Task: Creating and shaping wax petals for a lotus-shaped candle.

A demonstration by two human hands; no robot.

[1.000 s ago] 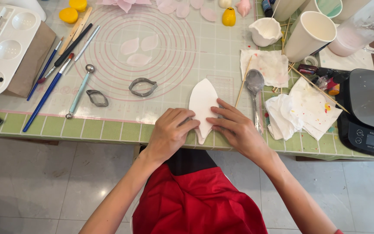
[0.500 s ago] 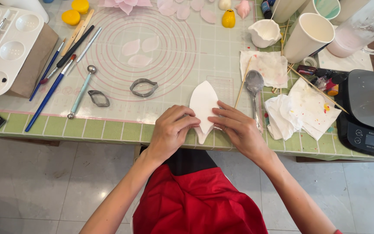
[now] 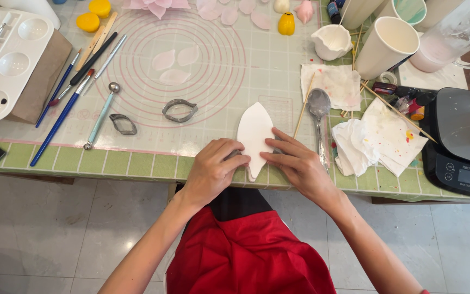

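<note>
1. Far to the left of our left hand (image 3: 213,169), well apart from it, we see a white palette tray (image 3: 6,60), a row of brushes and modelling tools (image 3: 77,81), and 2 metal petal cutters (image 3: 179,110), none of them touched.
2. Our left hand sits at the near edge of the mat (image 3: 218,71), fingers curled inward and pressed together against the lower left edge of the white petal-shaped piece (image 3: 255,136). Whether something small is pinched under those fingers we cannot tell.
3. The white petal-shaped piece lies flat between our 2 hands, just beyond the knuckles. Its long axis runs away from us: pointed tip far, narrower end hanging near the table edge.
4. Our right hand (image 3: 300,166) comes in from the right, fingers stretched out and close together, fingertips resting on the lower right edge of the piece. Both hands touch it about equally; neither is clearly nearer.
5. Just right of this hand lie a spoon (image 3: 319,106) and a wooden skewer (image 3: 303,106), roughly parallel to the piece; farther right are stained paper towels (image 3: 387,136) and a black kitchen scale (image 3: 463,147).
</note>
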